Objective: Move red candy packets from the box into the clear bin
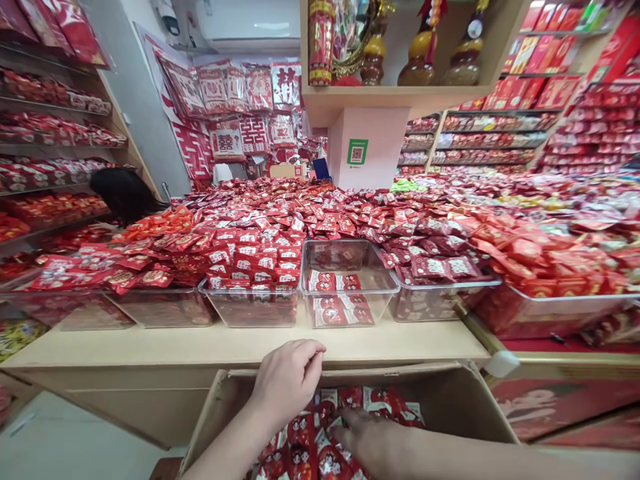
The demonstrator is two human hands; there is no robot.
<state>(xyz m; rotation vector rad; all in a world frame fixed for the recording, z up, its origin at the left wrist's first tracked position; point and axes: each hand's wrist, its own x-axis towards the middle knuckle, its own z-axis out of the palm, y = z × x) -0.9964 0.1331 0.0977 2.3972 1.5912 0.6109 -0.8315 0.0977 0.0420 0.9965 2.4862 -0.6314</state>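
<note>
My left hand (291, 375) is curled with its fingers bent under, above the near part of an open cardboard box (440, 393). What it holds, if anything, is hidden by the back of the hand. Down inside the box, my right hand (367, 432) touches small red candy packets (303, 460) printed with cartoon figures; its fingers are blurred and partly hidden among them. Straight ahead on the counter stands a clear plastic bin (350, 291) with a few flat rows of red-and-white packets (343, 313) at its bottom.
Heaped bins of red packets (253, 263) and dark red packets (435, 267) flank the clear bin on the wooden counter (165, 347). A shelf (400, 93) overhangs the pile. At the left a person's dark hair (125, 193) shows behind the goods.
</note>
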